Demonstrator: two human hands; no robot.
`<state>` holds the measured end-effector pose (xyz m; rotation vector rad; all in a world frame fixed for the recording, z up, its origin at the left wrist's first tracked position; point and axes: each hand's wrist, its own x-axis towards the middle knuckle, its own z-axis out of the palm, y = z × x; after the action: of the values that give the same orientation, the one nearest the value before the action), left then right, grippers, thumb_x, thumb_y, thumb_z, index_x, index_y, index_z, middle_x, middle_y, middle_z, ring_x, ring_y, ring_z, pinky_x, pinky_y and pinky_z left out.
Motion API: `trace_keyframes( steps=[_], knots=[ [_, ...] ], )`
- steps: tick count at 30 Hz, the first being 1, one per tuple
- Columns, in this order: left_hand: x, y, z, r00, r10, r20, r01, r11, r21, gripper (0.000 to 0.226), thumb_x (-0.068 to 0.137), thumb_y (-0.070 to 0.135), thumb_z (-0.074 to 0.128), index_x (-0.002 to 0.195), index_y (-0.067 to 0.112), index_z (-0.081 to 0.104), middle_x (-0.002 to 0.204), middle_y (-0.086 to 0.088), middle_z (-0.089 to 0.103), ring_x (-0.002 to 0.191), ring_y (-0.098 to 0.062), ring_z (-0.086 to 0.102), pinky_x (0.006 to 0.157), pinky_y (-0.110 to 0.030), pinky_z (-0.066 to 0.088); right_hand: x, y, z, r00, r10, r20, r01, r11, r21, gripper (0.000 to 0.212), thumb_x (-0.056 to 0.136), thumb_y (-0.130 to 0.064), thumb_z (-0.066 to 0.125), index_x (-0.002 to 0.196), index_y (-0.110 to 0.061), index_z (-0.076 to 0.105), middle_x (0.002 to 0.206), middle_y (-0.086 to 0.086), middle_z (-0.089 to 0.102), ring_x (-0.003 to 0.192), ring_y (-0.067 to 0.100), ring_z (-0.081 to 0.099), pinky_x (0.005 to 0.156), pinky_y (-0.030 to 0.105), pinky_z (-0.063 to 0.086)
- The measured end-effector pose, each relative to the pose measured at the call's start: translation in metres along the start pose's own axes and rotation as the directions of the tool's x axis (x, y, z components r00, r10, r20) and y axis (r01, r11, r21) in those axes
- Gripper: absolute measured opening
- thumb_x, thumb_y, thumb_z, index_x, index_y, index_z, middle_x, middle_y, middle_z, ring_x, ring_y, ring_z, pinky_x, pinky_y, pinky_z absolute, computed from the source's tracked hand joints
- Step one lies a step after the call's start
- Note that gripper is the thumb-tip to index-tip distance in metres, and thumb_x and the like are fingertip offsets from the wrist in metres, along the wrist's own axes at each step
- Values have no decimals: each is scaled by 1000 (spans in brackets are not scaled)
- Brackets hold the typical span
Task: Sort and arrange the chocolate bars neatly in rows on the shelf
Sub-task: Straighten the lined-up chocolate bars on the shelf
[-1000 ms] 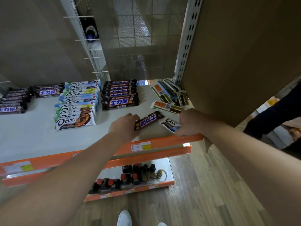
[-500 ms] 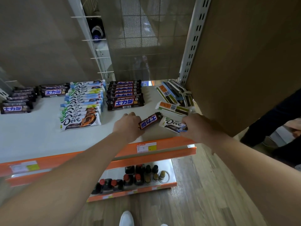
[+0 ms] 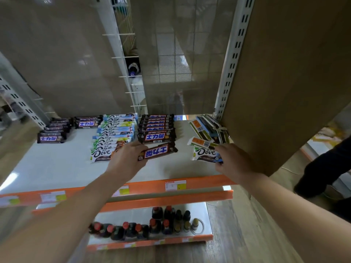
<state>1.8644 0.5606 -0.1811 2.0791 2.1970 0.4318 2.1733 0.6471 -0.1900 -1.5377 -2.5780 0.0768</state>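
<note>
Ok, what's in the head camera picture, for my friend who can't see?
The left hand holds a dark brown bar and the right hand holds a white Dove bar at a white shelf. Neat rows of bars lie behind.

Dark bottles [image 3: 154, 226] on lower shelf [image 3: 131, 215]; wooden floor [image 3: 247, 234].

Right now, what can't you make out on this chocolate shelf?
Head view only:
- Grip of the left hand under the brown bar: hidden by the hand's back.
- Part of the Dove bar: covered by the right hand.
- Brands in the loose pile, back right: print too small.
- Text on the price tag: blurred.
- Labels on the bottles below: too small.
</note>
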Motion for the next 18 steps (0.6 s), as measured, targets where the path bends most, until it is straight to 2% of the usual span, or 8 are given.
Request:
trace_keyframes(
  steps=[3,7,10,18],
  knots=[
    [-18,-13,-18,1000,-31,-7,31,999,7,32,85,24,66,116,24,64,108,3,59,98,-21,58,76,-37,53,2,-11,-4,997,-66,-49,66,998,6,34,78,-20,65,111,-14,61,108,5,60,100,25,57,77,35,50],
    [-47,-29,-37,996,-73,-57,75,996,38,37,83,20,67,120,24,63,108,2,60,100,-24,57,76,-37,52,6,-29,-5,978,-180,-109,185,982,35,30,68,-14,71,97,-12,65,94,6,62,90,29,60,68,36,50],
    [-70,-41,-47,988,-135,-68,140,988,66,40,84,21,67,124,24,60,108,1,59,101,-23,55,77,-39,51,8,-48,-4,966,-229,-116,237,969,62,30,64,-12,75,92,-11,66,91,6,62,87,28,60,66,35,51],
    [-123,-89,-63,967,-241,-78,245,968,58,31,86,21,65,116,27,62,102,7,57,94,-17,51,75,-35,47,18,-109,6,962,-272,-41,274,959,71,33,77,-21,67,109,-17,61,105,1,59,102,22,52,82,35,47]
  ],
)
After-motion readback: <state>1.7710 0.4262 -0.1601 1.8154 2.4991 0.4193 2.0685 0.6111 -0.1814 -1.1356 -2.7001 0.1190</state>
